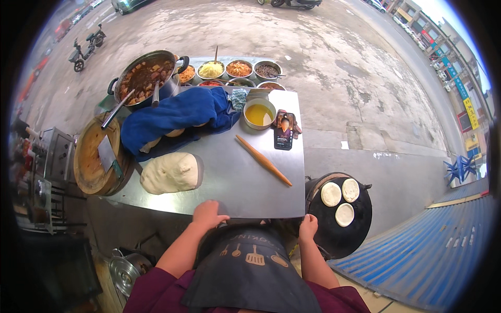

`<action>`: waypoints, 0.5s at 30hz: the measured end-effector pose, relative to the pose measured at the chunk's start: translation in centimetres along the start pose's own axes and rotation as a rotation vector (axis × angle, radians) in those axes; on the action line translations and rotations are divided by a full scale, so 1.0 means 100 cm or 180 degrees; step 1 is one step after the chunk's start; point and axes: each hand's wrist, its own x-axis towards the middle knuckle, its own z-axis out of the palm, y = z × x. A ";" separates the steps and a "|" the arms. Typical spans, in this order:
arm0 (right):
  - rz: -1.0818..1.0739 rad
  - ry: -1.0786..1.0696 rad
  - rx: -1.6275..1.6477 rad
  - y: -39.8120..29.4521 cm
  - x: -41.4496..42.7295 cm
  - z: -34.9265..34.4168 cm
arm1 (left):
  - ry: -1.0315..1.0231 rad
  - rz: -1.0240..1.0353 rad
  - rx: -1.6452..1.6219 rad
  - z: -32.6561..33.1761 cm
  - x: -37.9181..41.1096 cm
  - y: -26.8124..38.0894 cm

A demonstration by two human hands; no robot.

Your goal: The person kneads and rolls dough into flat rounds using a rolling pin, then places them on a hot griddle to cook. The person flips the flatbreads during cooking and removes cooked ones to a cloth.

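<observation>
My left hand [208, 215] rests at the front edge of the steel table [235, 187], its thumb out to the side and nothing seen in it. At the table's right front corner is my right hand [309, 226], fingers curled; whether they grip anything is unclear. A large lump of dough [170, 173] lies beyond my left hand. Further right, a tapered wooden rolling pin [264, 160] lies slantwise. Three flat dough rounds [345, 214] sit on the black round griddle [360, 238] beside my right hand. Behind the dough, a blue cloth [172, 117] partly covers more dough pieces.
A bowl of yellow oil [259, 114] and a smartphone [284, 130] occupy the back right. At left, a cleaver [105, 152] lies on a round chopping board [87, 164]. Behind stand a stew pot [146, 78] and several filling bowls [239, 69]. A lidded pot [125, 274] stands below left.
</observation>
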 end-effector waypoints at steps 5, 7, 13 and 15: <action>0.1966 -0.0414 0.1060 -0.064 -0.006 0.029 | 0.0162 -0.0403 0.0079 -0.020 -0.023 -0.095; 0.2049 -0.0095 0.1295 -0.061 -0.001 0.041 | 0.0140 -0.0572 0.0064 -0.038 -0.032 -0.122; 0.2589 0.0530 0.2291 -0.077 0.003 0.050 | -0.0004 -0.0944 -0.0426 -0.068 -0.054 -0.187; 0.2260 0.0582 0.2967 -0.060 0.011 0.057 | 0.0044 -0.0744 -0.0535 -0.048 -0.037 -0.208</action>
